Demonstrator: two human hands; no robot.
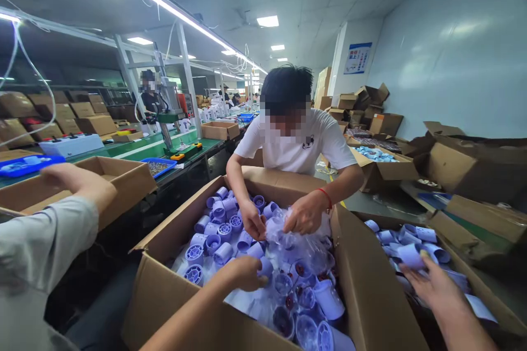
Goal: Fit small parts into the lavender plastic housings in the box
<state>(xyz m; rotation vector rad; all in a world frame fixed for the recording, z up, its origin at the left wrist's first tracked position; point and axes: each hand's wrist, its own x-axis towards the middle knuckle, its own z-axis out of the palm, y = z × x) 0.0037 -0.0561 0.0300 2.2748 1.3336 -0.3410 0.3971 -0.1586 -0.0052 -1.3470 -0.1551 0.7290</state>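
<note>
My left hand [244,274] reaches over the big cardboard box [181,307] in front of me, its fingers curled against a lavender plastic cup [265,267]. Part of that cup is behind the fingers. Off to the right, my right hand [432,285] grips another lavender plastic cup [410,256] between thumb and fingers, above a second cardboard box [494,290] of similar cups. Many cups lie loose in the big box, some upright, some on their sides. Dark reddish parts [290,301] show among the nearer ones.
Opposite me, a person in a white T-shirt [288,148] handles a clear plastic bag [302,244] inside the big box. At left, a grey-sleeved arm [61,230] reaches over an open carton [132,175] beside the green workbench [206,148]. More cartons [387,123] stand along the right wall.
</note>
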